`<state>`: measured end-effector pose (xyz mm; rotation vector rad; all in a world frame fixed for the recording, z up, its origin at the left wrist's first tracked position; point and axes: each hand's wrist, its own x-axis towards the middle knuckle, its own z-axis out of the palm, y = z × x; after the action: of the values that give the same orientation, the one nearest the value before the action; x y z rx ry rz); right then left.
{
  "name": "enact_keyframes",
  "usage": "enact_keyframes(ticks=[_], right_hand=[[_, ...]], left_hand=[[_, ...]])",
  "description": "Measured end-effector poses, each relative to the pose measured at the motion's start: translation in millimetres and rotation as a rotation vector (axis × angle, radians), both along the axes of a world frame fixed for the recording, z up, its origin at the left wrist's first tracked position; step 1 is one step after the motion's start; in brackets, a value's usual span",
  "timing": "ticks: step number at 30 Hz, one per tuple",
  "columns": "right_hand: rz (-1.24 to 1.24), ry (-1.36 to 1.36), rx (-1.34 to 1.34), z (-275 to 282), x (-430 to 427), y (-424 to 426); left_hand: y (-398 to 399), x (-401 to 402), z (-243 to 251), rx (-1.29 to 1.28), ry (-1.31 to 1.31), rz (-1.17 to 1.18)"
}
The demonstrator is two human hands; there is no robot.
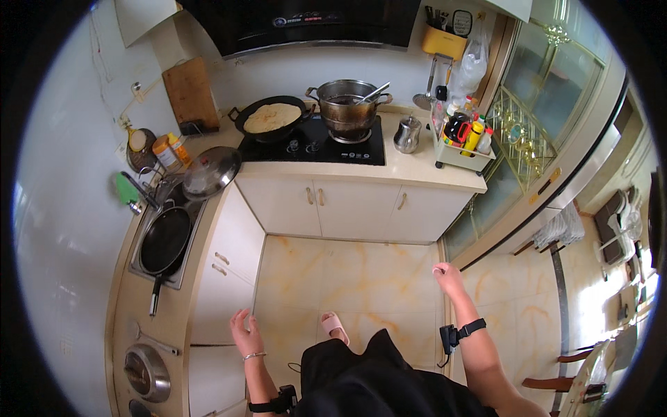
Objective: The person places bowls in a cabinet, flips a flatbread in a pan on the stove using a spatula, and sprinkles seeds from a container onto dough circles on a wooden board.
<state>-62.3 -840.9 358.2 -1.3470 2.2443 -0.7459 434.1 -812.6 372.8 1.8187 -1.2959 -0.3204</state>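
My left hand (246, 331) hangs over the floor beside the left cabinets, fingers apart, holding nothing. On the right, my right hand (448, 280) is raised near the sliding door frame, its fingers curled; whether it holds anything small cannot be told. Ahead, a flatbread (273, 119) lies in a black two-handled pan (267, 137) on the hob's left side. A steel pot (347, 115) with dark contents and a metal utensil (373, 93) leaning in it stands on the right burner. A glass lid (212, 172) rests at the counter corner, and a black frying pan (165, 241) sits over the sink.
A metal canister (407, 134) and a wheeled bin (464, 155) of sauce bottles stand right of the hob. A wooden cutting board (192, 96) leans on the wall. White cabinets (359, 208) border the tiled floor (348, 271). The glass sliding door (526, 130) is at right.
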Motion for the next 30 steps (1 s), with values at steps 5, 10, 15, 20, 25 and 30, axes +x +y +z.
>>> enact_keyframes(ticks=[5, 10, 15, 20, 25, 30], right_hand=[[0.032, 0.03, -0.014, -4, -17, -87], [-0.016, -0.115, -0.083, 0, -40, -201], [-0.037, -0.338, -0.152, -1, -54, -315], [-0.082, -0.631, -0.14, -39, -107, -418], [-0.303, -0.566, -0.089, -98, -166, -512], [-0.349, -0.887, -0.153, -98, -160, -554]], left_hand=[[-94, -21, -5, 0.008, 0.074, -0.084], [-178, -34, 0, 0.025, 0.193, -0.037], [-239, -40, -10, -0.023, 0.022, -0.091], [-267, -63, -4, 0.099, 0.197, -0.02], [-267, -97, 13, 0.146, 0.18, 0.164], [-255, -118, 12, 0.15, 0.079, 0.291]])
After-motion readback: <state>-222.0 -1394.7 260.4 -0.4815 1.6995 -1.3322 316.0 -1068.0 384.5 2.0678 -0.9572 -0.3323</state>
